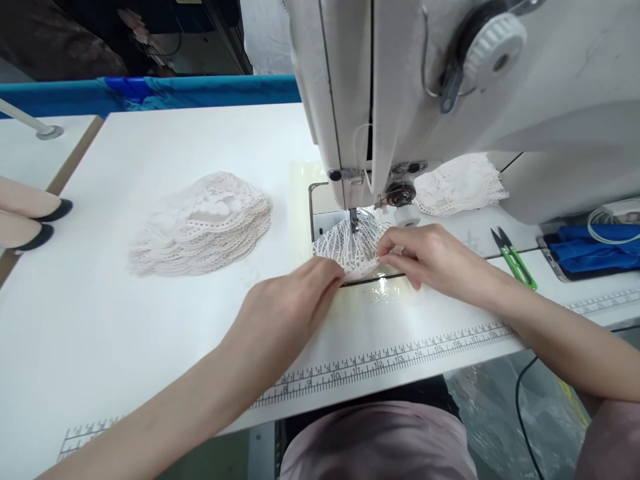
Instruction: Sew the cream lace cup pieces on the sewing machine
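Note:
A small white lace piece [350, 245] lies under the presser foot [353, 220] of a white sewing machine [450, 87]. My left hand [285, 307] pinches the lace's near left edge with closed fingers. My right hand [430, 257] pinches its right edge, fingers pressed together, just below the needle area. Both hands rest on the table [150, 333] in front of the machine.
A stack of lace pieces [200, 223] sits on the table to the left. More lace [460, 185] lies behind the machine arm. Green thread snips [515, 257] lie to the right, near a blue cloth and phone [590, 250]. A ruler strip [380, 363] runs along the front edge.

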Demonstrator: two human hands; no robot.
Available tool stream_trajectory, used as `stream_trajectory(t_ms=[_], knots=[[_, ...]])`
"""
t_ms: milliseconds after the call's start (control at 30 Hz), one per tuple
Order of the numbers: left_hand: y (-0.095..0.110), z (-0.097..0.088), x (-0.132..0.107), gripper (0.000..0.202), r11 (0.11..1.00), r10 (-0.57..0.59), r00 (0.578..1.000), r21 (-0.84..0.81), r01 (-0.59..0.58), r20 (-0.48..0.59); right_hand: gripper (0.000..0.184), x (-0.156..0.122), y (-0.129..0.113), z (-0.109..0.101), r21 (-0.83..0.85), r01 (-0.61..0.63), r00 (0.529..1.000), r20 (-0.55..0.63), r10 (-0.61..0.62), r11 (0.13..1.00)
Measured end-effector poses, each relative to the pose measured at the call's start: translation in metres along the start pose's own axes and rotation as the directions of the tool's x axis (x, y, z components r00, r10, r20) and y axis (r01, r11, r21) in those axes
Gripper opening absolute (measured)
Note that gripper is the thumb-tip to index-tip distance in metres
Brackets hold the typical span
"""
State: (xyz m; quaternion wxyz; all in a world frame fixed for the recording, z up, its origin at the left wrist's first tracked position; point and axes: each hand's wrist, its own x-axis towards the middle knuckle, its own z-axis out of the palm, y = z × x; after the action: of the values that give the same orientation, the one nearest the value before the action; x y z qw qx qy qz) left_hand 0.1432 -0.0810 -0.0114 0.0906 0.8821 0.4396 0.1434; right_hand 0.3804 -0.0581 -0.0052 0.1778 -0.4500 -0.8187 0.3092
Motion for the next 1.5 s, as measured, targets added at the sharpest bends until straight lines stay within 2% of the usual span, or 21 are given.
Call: stream_trajectory(t_ms=[67, 100, 233, 300, 367, 433, 500, 600, 733, 833, 900, 933, 1000, 1067, 1233, 1500], knots=[[0.000, -0.007, 0.007, 0.023, 0.984, -0.112, 0.993, -0.135, 0.117, 0.041, 0.015, 0.001, -0.001, 0.001, 0.101, -0.023, 0.999, -0.027, 0.026, 0.995], [0.000, -0.010, 0.011, 0.022, 0.975, -0.132, 0.989, -0.173, 0.140, 0.060, 0.014, 0.001, -0.001, 0.002, 0.106, -0.014, 0.999, -0.039, 0.018, 0.994], [-0.006, -0.012, 0.034, 0.028, 0.986, -0.070, 0.986, -0.139, 0.091, 0.154, 0.015, 0.005, 0.006, 0.012, -0.122, 0.086, 0.991, -0.094, -0.097, 0.989], [-0.010, -0.009, 0.046, 0.032, 0.987, -0.038, 0.981, -0.147, 0.067, 0.188, 0.021, 0.007, 0.012, 0.019, -0.243, 0.125, 0.961, -0.211, -0.178, 0.962], [-0.015, -0.006, 0.055, 0.023, 0.979, -0.038, 0.978, -0.191, 0.078, 0.207, 0.026, 0.009, 0.017, 0.023, -0.320, 0.126, 0.910, -0.340, -0.238, 0.939], [-0.020, -0.005, 0.062, 0.029, 0.970, -0.051, 0.975, -0.221, 0.099, 0.214, 0.027, 0.012, 0.020, 0.025, -0.352, 0.105, 0.883, -0.398, -0.251, 0.930], [-0.024, -0.006, 0.066, 0.040, 0.962, -0.048, 0.974, -0.252, 0.105, 0.223, 0.027, 0.015, 0.020, 0.024, -0.346, 0.072, 0.890, -0.401, -0.217, 0.935], [-0.029, -0.010, 0.069, 0.045, 0.928, 0.001, 0.965, -0.361, 0.097, 0.262, 0.028, 0.017, 0.017, 0.023, -0.308, 0.038, 0.910, -0.383, -0.160, 0.951], [-0.031, -0.011, 0.065, 0.048, 0.900, 0.046, 0.966, -0.429, 0.071, 0.256, 0.023, 0.014, 0.014, 0.024, -0.290, 0.066, 0.916, -0.361, -0.173, 0.955], [-0.030, -0.003, 0.053, 0.046, 0.948, 0.164, 0.974, -0.296, -0.112, 0.157, 0.024, 0.009, 0.011, 0.024, -0.357, 0.106, 0.934, -0.286, -0.216, 0.928], [-0.026, 0.005, 0.042, 0.036, 0.961, 0.273, 0.961, -0.053, -0.271, 0.035, 0.025, 0.005, 0.009, 0.024, -0.462, 0.162, 0.933, -0.217, -0.289, 0.872], [-0.024, 0.009, 0.036, 0.030, 0.945, 0.317, 0.948, 0.089, -0.314, -0.023, 0.026, 0.004, 0.008, 0.024, -0.520, 0.199, 0.922, -0.188, -0.338, 0.831], [-0.019, 0.015, 0.025, 0.021, 0.888, 0.392, 0.912, 0.309, -0.342, -0.118, 0.026, 0.002, 0.007, 0.024, -0.609, 0.261, 0.887, -0.155, -0.435, 0.749], [-0.015, 0.017, 0.017, 0.023, 0.840, 0.434, 0.892, 0.414, -0.350, -0.126, 0.026, 0.001, 0.006, 0.024, -0.644, 0.299, 0.859, -0.140, -0.493, 0.704], [-0.015, 0.016, 0.012, 0.027, 0.827, 0.440, 0.895, 0.422, -0.371, -0.077, 0.023, 0.002, 0.008, 0.027, -0.653, 0.304, 0.842, -0.156, -0.517, 0.693], [-0.021, 0.018, 0.020, 0.023, 0.850, 0.431, 0.895, 0.385, -0.360, -0.113, 0.023, 0.007, 0.009, 0.028, -0.689, 0.286, 0.828, -0.172, -0.533, 0.666]])
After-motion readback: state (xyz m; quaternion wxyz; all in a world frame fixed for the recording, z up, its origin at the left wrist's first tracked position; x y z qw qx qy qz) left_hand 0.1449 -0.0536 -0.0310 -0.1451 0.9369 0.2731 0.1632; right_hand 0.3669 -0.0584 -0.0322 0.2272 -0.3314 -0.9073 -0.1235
